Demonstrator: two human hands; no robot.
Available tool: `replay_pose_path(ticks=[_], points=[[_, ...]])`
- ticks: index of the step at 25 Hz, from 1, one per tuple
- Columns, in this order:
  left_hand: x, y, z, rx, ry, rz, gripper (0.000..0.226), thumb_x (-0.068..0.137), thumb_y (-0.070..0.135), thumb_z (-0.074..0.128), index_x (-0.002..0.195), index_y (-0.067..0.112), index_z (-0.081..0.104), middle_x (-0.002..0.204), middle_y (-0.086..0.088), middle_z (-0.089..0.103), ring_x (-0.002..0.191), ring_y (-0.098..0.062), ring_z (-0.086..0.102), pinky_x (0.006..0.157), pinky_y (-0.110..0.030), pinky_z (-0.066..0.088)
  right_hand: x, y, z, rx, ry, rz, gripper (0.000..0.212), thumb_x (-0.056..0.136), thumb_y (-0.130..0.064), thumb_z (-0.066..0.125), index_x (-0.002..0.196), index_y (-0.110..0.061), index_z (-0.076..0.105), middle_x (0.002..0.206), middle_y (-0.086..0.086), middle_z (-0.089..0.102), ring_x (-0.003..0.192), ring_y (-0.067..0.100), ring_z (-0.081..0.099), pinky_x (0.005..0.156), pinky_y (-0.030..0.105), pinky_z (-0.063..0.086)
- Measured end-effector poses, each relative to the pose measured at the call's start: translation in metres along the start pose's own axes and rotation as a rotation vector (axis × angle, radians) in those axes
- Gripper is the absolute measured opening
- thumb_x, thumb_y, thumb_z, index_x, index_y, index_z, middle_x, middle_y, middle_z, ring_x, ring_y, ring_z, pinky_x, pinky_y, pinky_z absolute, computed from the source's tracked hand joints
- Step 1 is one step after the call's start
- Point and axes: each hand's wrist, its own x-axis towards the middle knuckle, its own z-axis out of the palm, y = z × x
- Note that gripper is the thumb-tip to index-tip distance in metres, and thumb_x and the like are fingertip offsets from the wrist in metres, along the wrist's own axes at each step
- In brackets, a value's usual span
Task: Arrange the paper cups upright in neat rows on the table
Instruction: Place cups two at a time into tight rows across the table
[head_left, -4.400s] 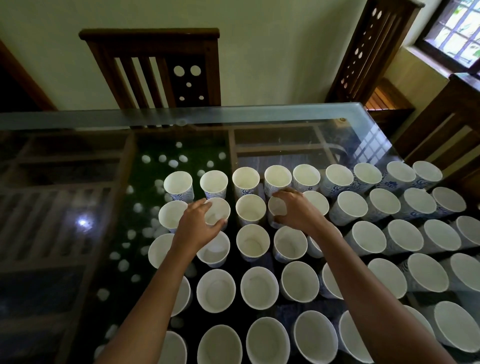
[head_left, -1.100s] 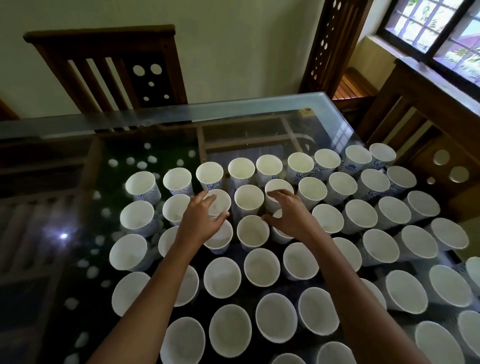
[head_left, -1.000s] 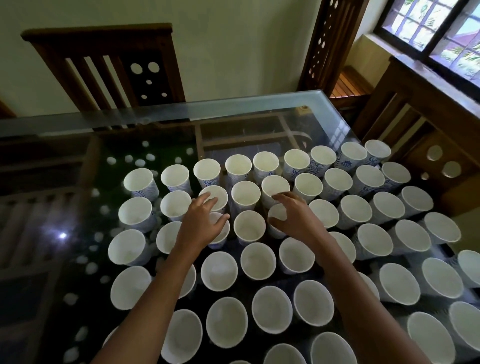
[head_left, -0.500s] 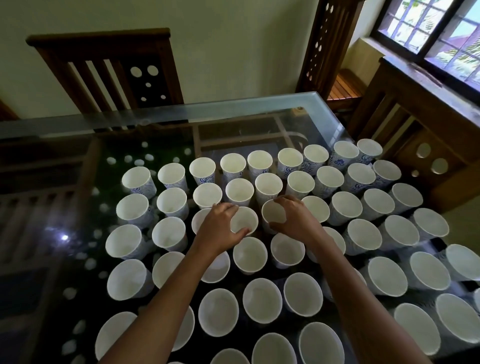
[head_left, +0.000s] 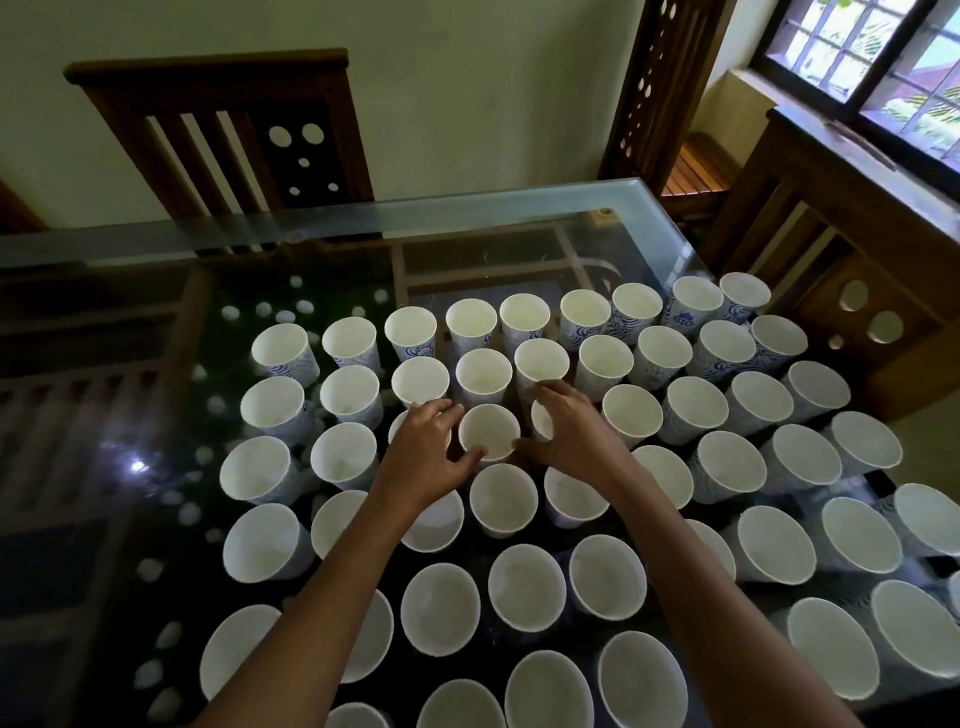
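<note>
We have the upright cup (head_left: 488, 434) on the table (head_left: 363, 221) between our hands, the left hand (head_left: 423, 460) closing its grip round its left side, the right hand (head_left: 576, 441) loosely spread, thumb touching its right rim.

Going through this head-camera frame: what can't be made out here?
All in the head view:
1. One cup is mostly hidden under the left hand; grip unclear.
2. Another cup is mostly hidden under the right hand; grip unclear.
3. Nearest cups are cut off by the bottom edge, rightmost cups by the right edge.
</note>
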Motion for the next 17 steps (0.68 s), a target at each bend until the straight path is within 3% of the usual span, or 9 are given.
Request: replay_pose_path(ticks=[4, 17], points=[[-0.013, -0.018, -0.008, -0.012, 0.033, -0.069, 0.058, 0.079, 0.035, 0.07, 0.128, 0.01, 0.053, 0.136, -0.008, 0.049, 0.126, -0.026, 0.043, 0.109, -0.042, 0.032, 0.005, -0.018, 0.02, 0.009, -0.042, -0.077, 0.065, 0.07, -0.026, 0.08, 0.126, -0.007, 0.053, 0.132, 0.012, 0.051, 0.118, 0.029, 0.049, 0.094, 0.032, 0.039], [-0.015, -0.034, -0.014, 0.005, 0.016, -0.149, 0.063, 0.08, 0.035, 0.068, 0.134, 0.011, 0.046, 0.14, -0.008, 0.045, 0.128, -0.023, 0.039, 0.105, -0.033, 0.031, 0.013, -0.025, 0.031, -0.013, -0.033, -0.034, 0.071, 0.07, -0.024, 0.08, 0.131, -0.007, 0.047, 0.135, 0.014, 0.046, 0.121, 0.03, 0.044, 0.096, 0.033, 0.037]])
